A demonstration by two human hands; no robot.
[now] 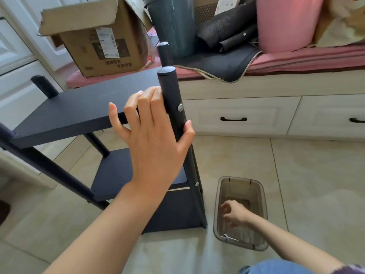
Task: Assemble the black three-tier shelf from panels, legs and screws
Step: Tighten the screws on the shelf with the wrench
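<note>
Fingers of the left hand (156,139) curl round the nearest upright leg (173,107) of the black shelf (83,109), thumb on the right of the post and three fingertips on its left at the corner of the top panel, while the little finger stands off by itself. Two silver screws show on that leg: one (180,107) just beside the thumb, one (196,183) lower, level with the middle panel (118,175). The shelf stands on the tiled floor (306,175) with three black panels in view, top, middle and bottom, and four leg tops can be counted: the gripped one, one right behind it (165,53), one at the far left corner (42,84), and one cut by the left edge.

To the right of the shelf's foot a clear brownish plastic bin (256,186) sits on the floor. The right hand (235,213) reaches down into it with its fingers bent toward the bottom; whether they pinch anything cannot be told. A small white wrench-like piece (229,237) lies at the bin's near end, and something small and dark rests near its far end.

Behind, a window seat with a pink cushion (296,62) bears one open cardboard box (98,40), a grey bin (173,26), dark mats and a pink roll (286,22). Two drawers with black handles sit beneath.
</note>
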